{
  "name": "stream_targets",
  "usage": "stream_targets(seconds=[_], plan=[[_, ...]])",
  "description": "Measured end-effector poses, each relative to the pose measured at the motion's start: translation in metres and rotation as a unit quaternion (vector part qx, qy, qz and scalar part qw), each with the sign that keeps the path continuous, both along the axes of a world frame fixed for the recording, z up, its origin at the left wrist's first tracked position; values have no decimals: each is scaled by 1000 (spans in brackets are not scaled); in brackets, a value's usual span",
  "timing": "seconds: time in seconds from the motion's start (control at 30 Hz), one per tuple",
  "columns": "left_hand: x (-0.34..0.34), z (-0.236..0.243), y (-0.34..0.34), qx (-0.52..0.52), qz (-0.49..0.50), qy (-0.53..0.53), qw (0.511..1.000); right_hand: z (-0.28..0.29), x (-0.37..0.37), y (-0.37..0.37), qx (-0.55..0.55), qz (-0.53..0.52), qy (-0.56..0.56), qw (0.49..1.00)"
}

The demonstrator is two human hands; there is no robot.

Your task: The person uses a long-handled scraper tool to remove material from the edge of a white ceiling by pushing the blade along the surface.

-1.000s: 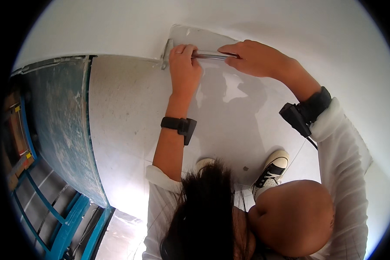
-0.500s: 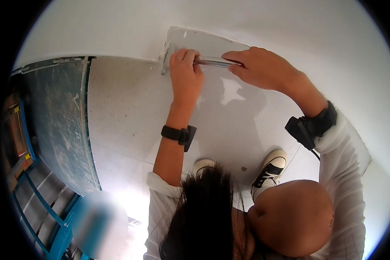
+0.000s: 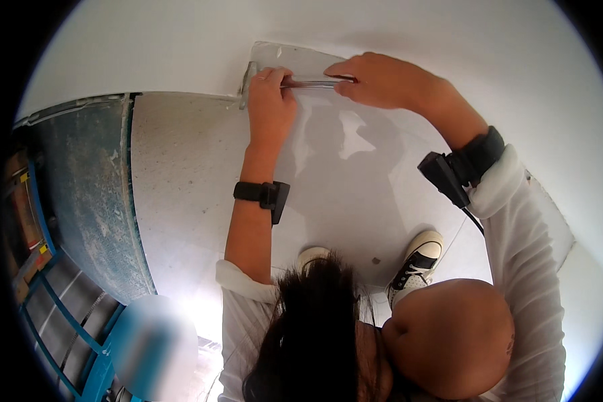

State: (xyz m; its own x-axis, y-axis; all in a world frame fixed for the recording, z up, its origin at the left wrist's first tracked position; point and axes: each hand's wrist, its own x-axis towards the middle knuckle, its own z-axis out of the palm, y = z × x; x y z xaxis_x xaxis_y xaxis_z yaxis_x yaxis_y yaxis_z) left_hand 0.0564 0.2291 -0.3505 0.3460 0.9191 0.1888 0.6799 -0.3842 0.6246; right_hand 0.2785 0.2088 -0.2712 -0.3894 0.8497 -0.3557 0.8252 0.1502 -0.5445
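Observation:
A shiny metal rod [image 3: 313, 84] lies across the gap between my two hands, low beside the base of the wall. At its left end stands a narrow pale crosspiece [image 3: 246, 84], close to the chipped wall edge. My left hand [image 3: 272, 100] is closed round the rod just right of that crosspiece. Thumb and fingers of my right hand [image 3: 385, 80] pinch the rod's other end, and the palm hides the rest of it. Whether the crosspiece touches the wall, I cannot tell.
White wall [image 3: 154, 50] runs along the far side and right. A worn blue-green door panel [image 3: 84, 194] stands at left, with a blue metal frame [image 3: 97, 372] below it. My black-and-white sneaker [image 3: 412, 264] and bent knee [image 3: 455, 335] are near, on pale floor tiles [image 3: 181, 174].
Both my hands have moved left and a little farther away, carrying the metal rod and its crosspiece along. The grip of each hand looks the same.

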Motion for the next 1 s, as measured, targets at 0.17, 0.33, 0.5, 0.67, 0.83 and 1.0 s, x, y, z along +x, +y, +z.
stream_targets(seconds=[0.17, 0.33, 0.5, 0.67, 0.83, 1.0], plan=[[-5, 4, -1, -53, 25, 4, 998, 38, -24, 7, -41, -4, -74, 996], [-1, 10, -26, -65, 6, -14, 998, 31, -13, -35, 20, -13, -33, 999], [6, 11, -23, 24, -29, -28, 999, 34, -12, -64, -16, -92, -11, 996], [13, 8, -4, 55, -54, -5, 997, 6, -16, -73, 15, -152, 38, 988], [4, -1, 7, 2, -31, -3, 1000, -8, -16, -47, 14, -128, 48, 991], [5, -9, 5, -14, -28, 21, 999, -1, -13, -53, 32, -123, 24, 992]])
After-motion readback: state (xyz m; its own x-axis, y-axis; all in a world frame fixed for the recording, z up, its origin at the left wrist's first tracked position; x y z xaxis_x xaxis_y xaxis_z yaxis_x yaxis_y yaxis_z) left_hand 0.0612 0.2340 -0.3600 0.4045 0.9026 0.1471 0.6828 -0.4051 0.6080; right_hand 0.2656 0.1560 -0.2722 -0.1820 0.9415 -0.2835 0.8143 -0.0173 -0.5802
